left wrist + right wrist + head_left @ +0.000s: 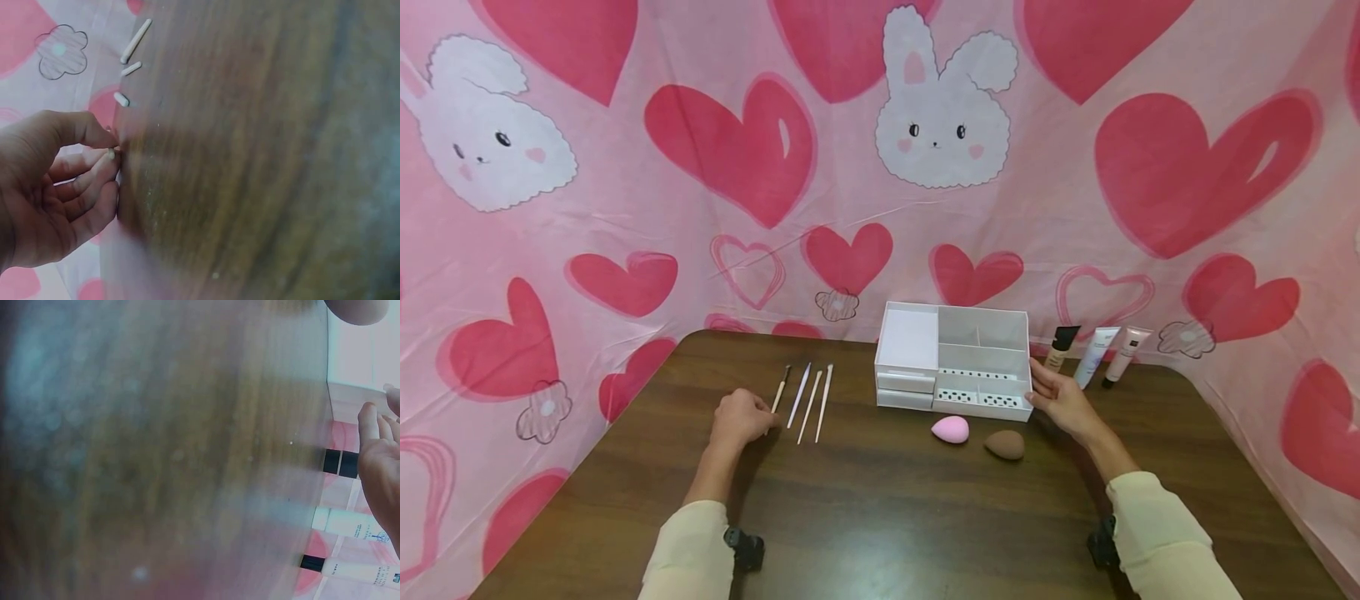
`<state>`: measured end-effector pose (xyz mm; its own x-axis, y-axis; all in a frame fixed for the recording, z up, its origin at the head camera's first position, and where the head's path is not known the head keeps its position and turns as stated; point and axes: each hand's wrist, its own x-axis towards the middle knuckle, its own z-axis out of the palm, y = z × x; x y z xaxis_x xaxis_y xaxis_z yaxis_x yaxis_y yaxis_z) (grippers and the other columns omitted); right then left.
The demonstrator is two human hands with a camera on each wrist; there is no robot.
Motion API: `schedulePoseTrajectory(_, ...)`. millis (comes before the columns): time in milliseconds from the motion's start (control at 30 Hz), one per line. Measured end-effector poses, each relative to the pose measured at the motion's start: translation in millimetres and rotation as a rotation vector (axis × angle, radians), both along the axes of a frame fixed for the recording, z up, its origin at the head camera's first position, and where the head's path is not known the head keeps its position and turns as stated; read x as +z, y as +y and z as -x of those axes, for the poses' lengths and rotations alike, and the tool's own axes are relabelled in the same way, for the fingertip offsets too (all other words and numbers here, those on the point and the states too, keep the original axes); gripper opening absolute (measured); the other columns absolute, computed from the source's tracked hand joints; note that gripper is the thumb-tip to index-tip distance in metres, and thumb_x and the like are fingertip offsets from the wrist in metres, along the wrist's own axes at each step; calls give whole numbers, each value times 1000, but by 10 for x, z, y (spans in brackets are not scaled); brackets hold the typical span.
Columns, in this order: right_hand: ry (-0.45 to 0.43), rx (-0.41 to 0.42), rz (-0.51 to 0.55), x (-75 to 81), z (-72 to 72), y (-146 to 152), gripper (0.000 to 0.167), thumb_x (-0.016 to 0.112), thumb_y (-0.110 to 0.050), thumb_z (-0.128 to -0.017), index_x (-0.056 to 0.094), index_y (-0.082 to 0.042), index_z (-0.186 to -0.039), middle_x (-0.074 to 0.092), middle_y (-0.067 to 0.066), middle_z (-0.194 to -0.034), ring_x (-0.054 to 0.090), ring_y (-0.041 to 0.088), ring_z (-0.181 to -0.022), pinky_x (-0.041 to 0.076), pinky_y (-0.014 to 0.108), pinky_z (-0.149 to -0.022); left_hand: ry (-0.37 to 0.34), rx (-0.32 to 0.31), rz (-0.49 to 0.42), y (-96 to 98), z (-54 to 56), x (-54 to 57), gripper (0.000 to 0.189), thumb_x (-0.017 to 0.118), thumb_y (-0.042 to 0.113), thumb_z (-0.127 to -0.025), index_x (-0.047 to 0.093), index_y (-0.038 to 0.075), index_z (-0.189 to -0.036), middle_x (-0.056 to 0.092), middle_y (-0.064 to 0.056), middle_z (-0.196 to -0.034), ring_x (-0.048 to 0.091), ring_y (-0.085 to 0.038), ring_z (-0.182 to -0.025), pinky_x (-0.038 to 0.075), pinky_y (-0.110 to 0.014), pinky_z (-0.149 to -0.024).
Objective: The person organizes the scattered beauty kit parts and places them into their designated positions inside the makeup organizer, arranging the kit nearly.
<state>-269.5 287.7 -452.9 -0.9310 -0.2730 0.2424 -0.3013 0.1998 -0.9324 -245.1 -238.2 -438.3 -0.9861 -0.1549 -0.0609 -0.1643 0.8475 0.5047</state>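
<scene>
On the left, my left hand (pixel 743 419) pinches the lower handle of a makeup brush (pixel 781 390) with dark bristles between thumb and forefinger. The handle's pale end (pixel 111 153) shows at the fingertips in the left wrist view. Beside it lie a white-lilac pointed stick (pixel 800 395) and two slim pale brushes (pixel 809 408), (pixel 824 404). Fingertips and thumb of my right hand (pixel 1062 402) touch the right side wall of a white makeup organizer (pixel 908 337), its fingers fairly straight. The organizer has drawers on the left and compartments with perforated holders on the right.
A pink makeup sponge (pixel 951 429) and a brown one (pixel 1005 445) lie before the organizer. Behind my right hand, three tubes (pixel 1058 350), (pixel 1096 357), (pixel 1126 357) lean against the heart-printed cloth (pixel 730 150) at the back edge of the wooden table (pixel 880 508).
</scene>
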Motion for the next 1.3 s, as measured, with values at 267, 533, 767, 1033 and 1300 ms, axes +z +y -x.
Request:
schedulePoseTrajectory(267, -4, 5, 9, 22, -14, -13, 67, 52, 19, -91, 19, 23, -149, 17, 44, -152, 48, -16, -117, 49, 5, -90, 4, -11, -1, -9, -8, 6, 21, 76, 28, -79, 77, 12, -66, 74, -3, -70, 67, -29, -84, 52, -49, -83)
schedulePoseTrajectory(533, -1, -7, -1, 35, -24, -17, 67, 52, 20, -91, 19, 23, -149, 19, 44, -151, 48, -15, -116, 49, 5, -89, 5, -25, -49, -6, -8, 63, 14, 74, 23, -76, 80, 11, -73, 74, -1, -69, 67, -28, -87, 51, -39, -75)
schedulePoseTrajectory(767, 2, -12, -1, 20, -24, -22, 67, 53, 20, -90, 20, 23, -148, 19, 44, -151, 48, -18, -113, 49, 4, -88, 3, -17, -207, 44, -17, 113, 16, 70, 17, -78, 80, 4, -83, 73, -2, -66, 65, -15, -69, 51, -26, -62)
schedulePoseTrajectory(1033, 19, -10, 4, 18, -20, -26, 66, 52, 22, -89, 21, 24, -147, 19, 44, -150, 49, -20, -110, 49, 5, -89, -43, -25, -463, 111, 10, 114, 23, 68, 8, -86, 75, -10, -98, 76, -12, -73, 71, -13, -65, 63, -31, -65)
schedulePoseTrajectory(1300, 16, -14, -11, 39, -28, -33, 66, 53, 21, -89, 21, 24, -147, 19, 44, -150, 49, -18, -113, 49, 5, -89, -52, -31, -540, 186, 21, 150, 24, 70, 7, -83, 74, -10, -98, 74, -8, -69, 68, -10, -63, 63, -30, -64)
